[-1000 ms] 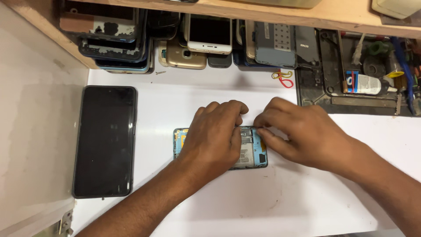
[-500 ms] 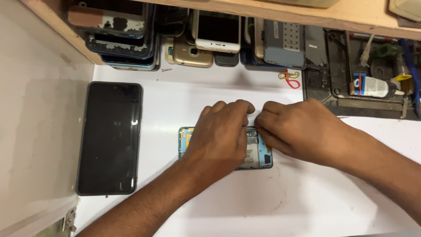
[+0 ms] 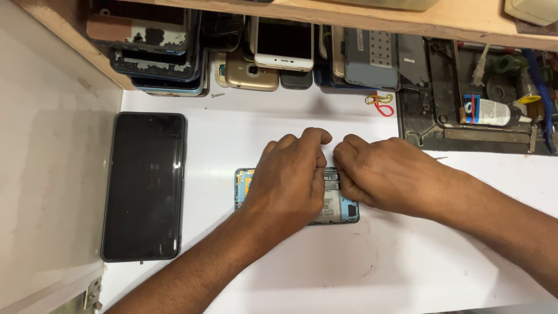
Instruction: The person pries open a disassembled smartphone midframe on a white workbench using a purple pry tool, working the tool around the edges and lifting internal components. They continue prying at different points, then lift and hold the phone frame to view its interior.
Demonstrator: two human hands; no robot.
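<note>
Both hands are bent over an opened phone (image 3: 340, 206) lying flat on the white table (image 3: 407, 267), its blue frame and bare insides showing between the wrists. The step in hand looks like work on a small part near the phone's upper edge — prying or pressing something where the fingertips meet. The left hand (image 3: 288, 177) lies palm-down over most of the phone, fingers curled and knuckles raised, holding the body in place. The right hand (image 3: 381, 171) comes in from the right with the wrist low and the fingers bunched close against the left hand's fingertips; whether it pinches a part or only presses cannot be told, since the fingertips are hidden. The next move likely calls for a small, careful pull or push (the insides look delicate) while the left hand keeps the phone from sliding. A black screen panel (image 3: 144, 186) lies well apart to the left — untouched.
</note>
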